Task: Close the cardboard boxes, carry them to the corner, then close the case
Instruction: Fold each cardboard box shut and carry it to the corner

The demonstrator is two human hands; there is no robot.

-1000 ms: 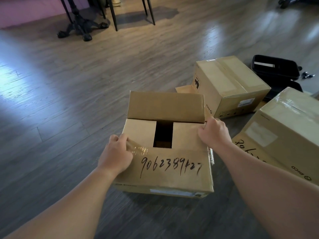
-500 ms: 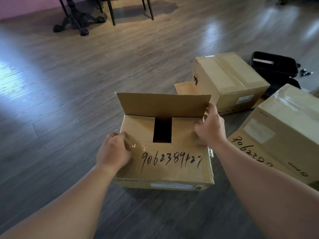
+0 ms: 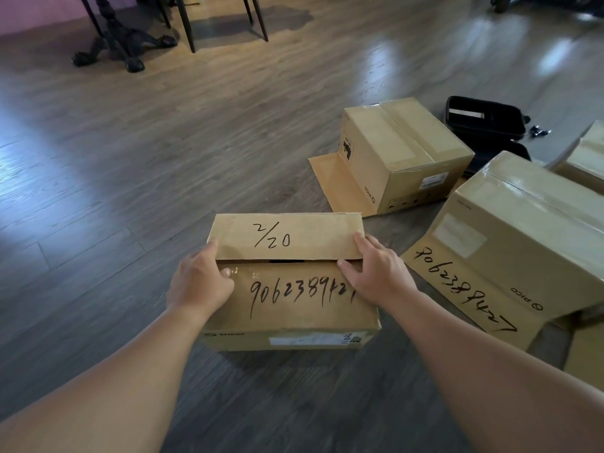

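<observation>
On the floor at 6 o'clock, both hands, left hand point(image 3: 200, 282) and right hand point(image 3: 376, 273), are pressing open-fingered on the stiff, probably light cardboard box point(image 3: 291, 289), best gripped under its side edges.

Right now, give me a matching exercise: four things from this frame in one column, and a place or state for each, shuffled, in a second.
Things:
1. near box
2. middle box
3. black case
4. right box

States:
A. lying open on the floor
B. one flap spread flat on the floor, no writing on it
C. top flaps folded down, both hands on them
D. flap with handwritten digits splayed toward the camera

Pairs: 1-C, 2-B, 3-A, 4-D
</observation>
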